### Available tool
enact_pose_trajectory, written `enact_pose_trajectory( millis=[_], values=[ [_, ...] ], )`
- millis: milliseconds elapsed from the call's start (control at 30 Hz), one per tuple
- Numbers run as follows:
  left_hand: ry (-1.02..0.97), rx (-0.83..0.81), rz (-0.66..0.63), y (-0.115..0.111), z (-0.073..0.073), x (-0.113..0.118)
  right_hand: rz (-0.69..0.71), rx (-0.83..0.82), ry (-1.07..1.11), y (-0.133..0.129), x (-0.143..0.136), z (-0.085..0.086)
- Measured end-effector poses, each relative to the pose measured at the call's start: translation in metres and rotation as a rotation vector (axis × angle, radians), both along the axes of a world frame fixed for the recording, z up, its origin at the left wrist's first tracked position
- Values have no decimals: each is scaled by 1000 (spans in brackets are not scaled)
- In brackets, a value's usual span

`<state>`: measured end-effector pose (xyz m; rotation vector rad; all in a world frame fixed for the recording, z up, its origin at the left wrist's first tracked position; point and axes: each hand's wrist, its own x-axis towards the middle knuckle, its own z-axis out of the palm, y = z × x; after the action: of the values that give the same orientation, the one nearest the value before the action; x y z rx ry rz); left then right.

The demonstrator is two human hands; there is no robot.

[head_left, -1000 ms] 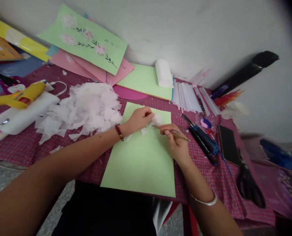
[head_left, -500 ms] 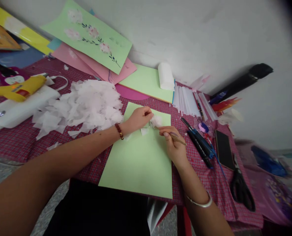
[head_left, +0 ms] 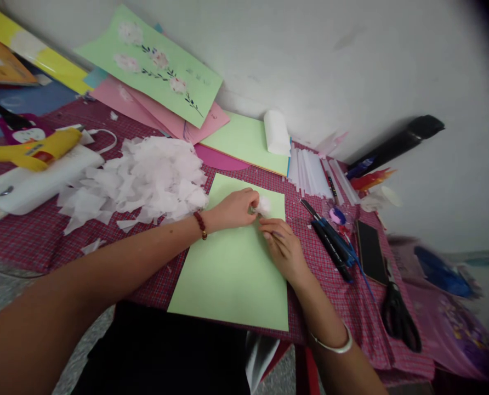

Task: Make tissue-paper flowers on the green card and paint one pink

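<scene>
A light green paper sheet (head_left: 232, 274) lies before me, with a fluffy white tissue-paper flower (head_left: 263, 206) on its upper part. My left hand (head_left: 241, 208) is closed in a pinch right beside the flower's left edge; what its fingertips hold is too small to make out. Just below the flower, my right hand (head_left: 284, 249) is closed around a thin tan stick (head_left: 278, 235), mostly hidden by the fingers. The stick's tip points toward the left fingertips. A heap of white tissue-paper pieces (head_left: 158, 175) lies left of the sheet.
On the left a yellow glue gun (head_left: 43, 151) rests on a white device (head_left: 51, 178). A green sheet with flowers (head_left: 158, 66) leans at the back. To the right are white glue sticks (head_left: 308, 173), pens (head_left: 330, 249), a phone (head_left: 370, 249) and black scissors (head_left: 398, 315).
My hands have come closer together beside the flower. The right hand has shifted left with the stick. A small white paper square seen below the left hand is no longer visible.
</scene>
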<state>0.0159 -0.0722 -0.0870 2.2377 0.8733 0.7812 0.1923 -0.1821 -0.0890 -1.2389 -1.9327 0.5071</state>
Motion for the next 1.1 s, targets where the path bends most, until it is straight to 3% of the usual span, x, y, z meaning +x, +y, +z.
enact_pose_trajectory(
  millis=[200, 367, 533, 600, 700, 767, 833, 933, 1100],
  values=[
    [93, 34, 43, 0, 1, 4, 13, -71, 81, -4, 5, -1],
    [108, 23, 56, 0, 2, 6, 13, -113, 196, -9, 11, 12],
    [75, -11, 68, 0, 4, 6, -129, -127, 414, -13, 17, 21],
    [7, -137, 34, 4, 7, 3, -193, -132, 597, -11, 20, 20],
    [-221, -527, -25, 14, 12, -7, -252, -172, 857, -5, 25, 16],
    [-444, -773, 24, 21, 14, -13, -273, -229, 968, 0, 28, 14],
    [-615, -893, 94, 25, 17, -18, -282, -292, 1038, 2, 30, 13],
    [-536, -793, 50, 20, 23, -17, -265, -342, 1084, 4, 28, 15],
    [-46, -224, -172, -8, 33, -6, -139, -320, 1035, 1, 17, 20]
  ],
)
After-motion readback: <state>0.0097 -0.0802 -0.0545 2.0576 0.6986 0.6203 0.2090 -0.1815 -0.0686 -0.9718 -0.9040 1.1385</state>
